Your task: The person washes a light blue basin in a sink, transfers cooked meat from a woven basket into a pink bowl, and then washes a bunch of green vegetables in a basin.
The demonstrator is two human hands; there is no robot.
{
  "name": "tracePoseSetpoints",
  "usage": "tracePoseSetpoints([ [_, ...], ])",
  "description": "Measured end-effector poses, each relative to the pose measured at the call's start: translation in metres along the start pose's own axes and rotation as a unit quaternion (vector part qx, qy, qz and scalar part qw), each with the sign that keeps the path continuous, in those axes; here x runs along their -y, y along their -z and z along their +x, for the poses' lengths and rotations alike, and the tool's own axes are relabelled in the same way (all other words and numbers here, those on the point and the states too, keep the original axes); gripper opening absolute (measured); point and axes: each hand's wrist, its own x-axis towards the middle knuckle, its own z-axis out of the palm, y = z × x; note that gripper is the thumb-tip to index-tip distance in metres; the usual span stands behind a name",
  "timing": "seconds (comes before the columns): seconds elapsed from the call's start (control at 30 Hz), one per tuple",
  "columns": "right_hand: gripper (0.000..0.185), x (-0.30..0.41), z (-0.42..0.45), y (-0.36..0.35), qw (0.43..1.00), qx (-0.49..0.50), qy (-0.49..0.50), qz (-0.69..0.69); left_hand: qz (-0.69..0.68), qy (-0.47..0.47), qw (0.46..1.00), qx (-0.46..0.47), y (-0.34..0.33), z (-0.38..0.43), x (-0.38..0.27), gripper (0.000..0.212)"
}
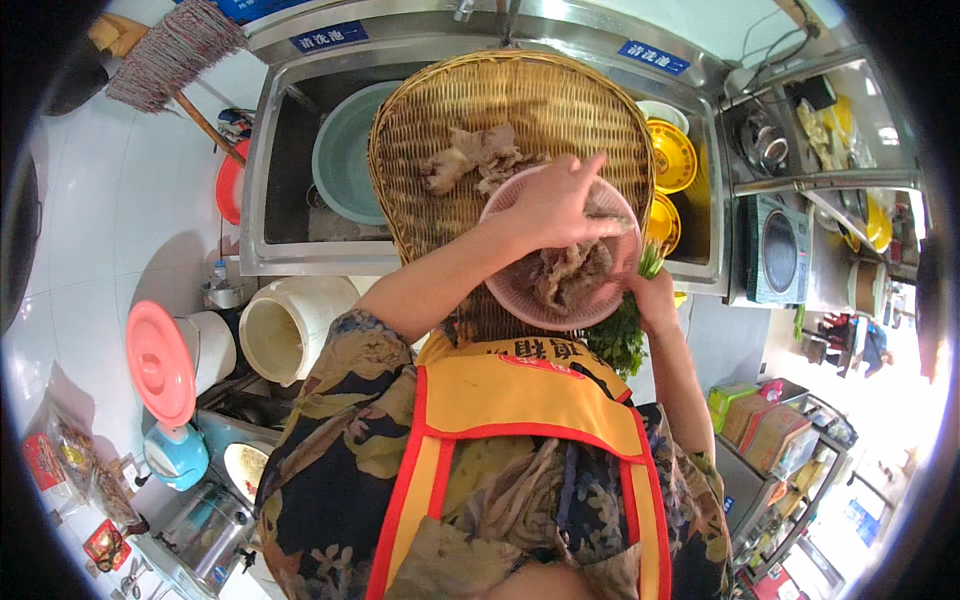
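A round pink plastic colander [517, 300] is tilted over a woven bamboo tray [570, 86]. Brownish-grey pieces of meat or offal [566, 274] lie inside the colander. My left hand [559, 206] is over its bowl with fingers spread; the palm side is hidden. At the colander's right rim, my right hand [652, 296] grips the edge, thumb towards the inside. A bunch of green leafy herbs [619, 341] shows beside and below that hand; whether it touches the bunch is unclear. Paler meat pieces [476, 154] rest on the tray beyond the colander.
The tray spans a stainless steel double sink [322, 259]. A green-grey basin [349, 161] sits in the left bowl, yellow bowls [673, 154] in the right. To the right is a kitchen scale [780, 251]. An off-white bucket [281, 330] and a mop [176, 56] are at left.
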Motion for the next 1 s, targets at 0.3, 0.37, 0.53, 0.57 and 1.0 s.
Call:
tracePoseSetpoints([
  [0.3, 0.026, -0.011, 0.007, 0.006, 0.998, 0.040, -0.036, 0.015, 0.183, 0.047, 0.978, 0.087, 0.016, 0.022, 0.127, 0.084],
  [0.37, 0.026, -0.012, 0.005, 0.010, 0.998, 0.042, -0.037, 0.029, 0.141, 0.103, 0.969, 0.174, 0.030, 0.037, 0.137, 0.094],
  [0.53, 0.032, -0.015, -0.002, 0.011, 0.998, 0.017, -0.026, 0.062, 0.300, 0.100, 0.932, 0.178, 0.023, 0.029, 0.112, 0.085],
  [0.57, 0.033, -0.014, -0.003, 0.011, 0.997, 0.016, -0.020, 0.067, 0.344, 0.094, 0.917, 0.177, 0.016, 0.032, 0.116, 0.079],
  [1.0, 0.031, -0.022, 0.003, 0.009, 0.998, 0.005, -0.032, 0.046, 0.213, 0.157, 0.963, 0.040, -0.019, 0.060, 0.139, 0.049],
])
